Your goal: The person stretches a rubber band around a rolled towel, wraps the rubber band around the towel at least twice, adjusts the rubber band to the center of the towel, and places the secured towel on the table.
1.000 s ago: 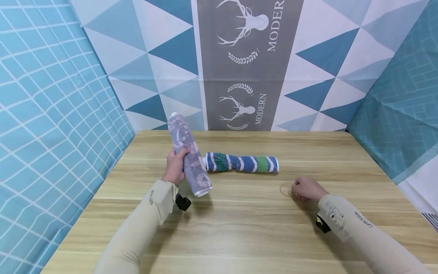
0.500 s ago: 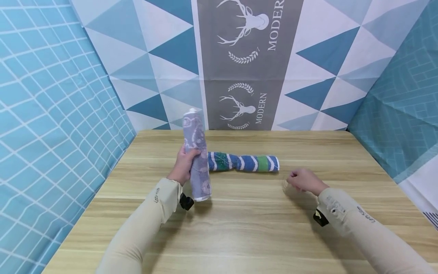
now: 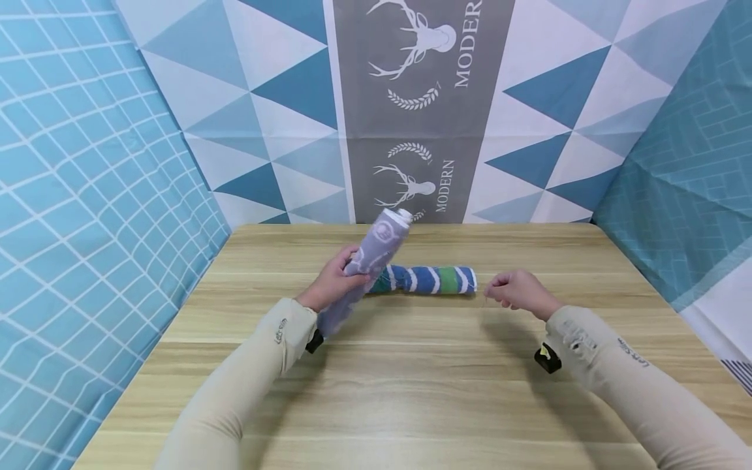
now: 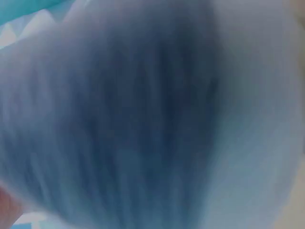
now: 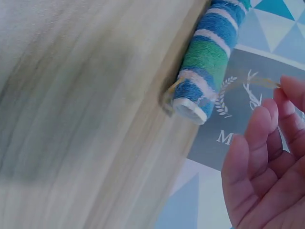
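Observation:
My left hand (image 3: 335,284) grips a rolled lavender-grey towel (image 3: 380,243) around its middle, holding it tilted above the table with its far end up and to the right. Up close in the left wrist view, that towel is a blur filling most of the picture. Between thumb and forefinger, my right hand (image 3: 523,292) pinches a thin tan rubber band (image 5: 263,81), which hangs as a loop. Left of this hand lies a second rolled towel (image 3: 431,279), striped blue, white and green and narrowed near its middle. The lavender towel hides its left end.
Everything is over a wood-grain table (image 3: 399,398). A patterned cloth (image 3: 405,111) with deer heads and triangles hangs behind it. Blue checked cloth (image 3: 88,196) borders the left side, teal cloth (image 3: 693,163) the right.
The lavender towel has moved right and its top has swung over from left-leaning to right-leaning. My right hand has shifted slightly away from me with the rubber band. The striped towel stays put.

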`<move>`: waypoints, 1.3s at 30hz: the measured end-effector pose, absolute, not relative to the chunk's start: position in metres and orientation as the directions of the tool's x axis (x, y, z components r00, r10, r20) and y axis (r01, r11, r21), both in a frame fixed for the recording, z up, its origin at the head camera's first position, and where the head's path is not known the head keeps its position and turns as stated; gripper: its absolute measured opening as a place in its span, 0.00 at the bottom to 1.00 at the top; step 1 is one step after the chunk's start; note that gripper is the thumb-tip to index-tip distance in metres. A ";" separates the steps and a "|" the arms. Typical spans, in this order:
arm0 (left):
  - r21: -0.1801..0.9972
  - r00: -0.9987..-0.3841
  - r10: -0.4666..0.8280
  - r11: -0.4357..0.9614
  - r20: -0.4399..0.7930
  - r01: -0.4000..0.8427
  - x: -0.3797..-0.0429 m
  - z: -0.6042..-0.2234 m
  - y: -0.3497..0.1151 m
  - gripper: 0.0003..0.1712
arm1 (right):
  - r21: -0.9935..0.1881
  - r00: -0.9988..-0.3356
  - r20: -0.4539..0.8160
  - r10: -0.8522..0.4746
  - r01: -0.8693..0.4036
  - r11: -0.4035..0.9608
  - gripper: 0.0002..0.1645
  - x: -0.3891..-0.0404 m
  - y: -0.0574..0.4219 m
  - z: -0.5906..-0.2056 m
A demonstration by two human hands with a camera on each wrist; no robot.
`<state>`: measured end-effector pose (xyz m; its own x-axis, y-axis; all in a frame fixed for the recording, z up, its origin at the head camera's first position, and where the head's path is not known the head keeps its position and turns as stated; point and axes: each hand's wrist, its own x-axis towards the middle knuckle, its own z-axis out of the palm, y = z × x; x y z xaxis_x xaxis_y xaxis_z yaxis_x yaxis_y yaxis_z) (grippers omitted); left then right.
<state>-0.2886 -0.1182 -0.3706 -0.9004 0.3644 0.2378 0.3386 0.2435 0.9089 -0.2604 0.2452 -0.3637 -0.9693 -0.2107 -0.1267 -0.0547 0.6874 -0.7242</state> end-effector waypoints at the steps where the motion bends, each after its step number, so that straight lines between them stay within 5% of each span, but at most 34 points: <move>1: 0.876 -0.877 0.400 0.279 0.265 0.392 -0.289 -0.370 -0.118 0.31 | -0.729 -0.970 -0.127 -0.208 -0.051 0.683 0.12 -0.261 0.245 -0.362; 5: 0.731 -0.803 0.518 0.419 0.296 0.539 -0.293 -0.368 -0.117 0.27 | -0.748 -0.973 -0.117 -0.198 -0.045 0.662 0.10 -0.260 0.244 -0.355; 12: 0.413 -0.774 0.565 0.657 0.285 0.631 -0.301 -0.364 -0.114 0.25 | -0.786 -0.976 -0.109 -0.188 -0.032 0.617 0.11 -0.260 0.235 -0.341; 30: 0.074 -0.595 0.688 0.627 0.416 0.776 -0.302 -0.352 -0.089 0.25 | -0.852 -0.982 -0.131 -0.138 0.040 0.522 0.13 -0.264 0.215 -0.315; 39: -0.228 -0.371 0.728 0.579 0.576 0.783 -0.304 -0.357 -0.081 0.22 | -0.937 -0.987 -0.126 -0.102 0.085 0.339 0.13 -0.269 0.209 -0.315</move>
<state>-0.3040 -0.0814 -0.3572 -0.3713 0.7281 0.5762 0.7827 0.5792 -0.2276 -0.2686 0.2091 -0.3152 -0.9868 -0.1015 -0.1260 0.0847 0.3389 -0.9370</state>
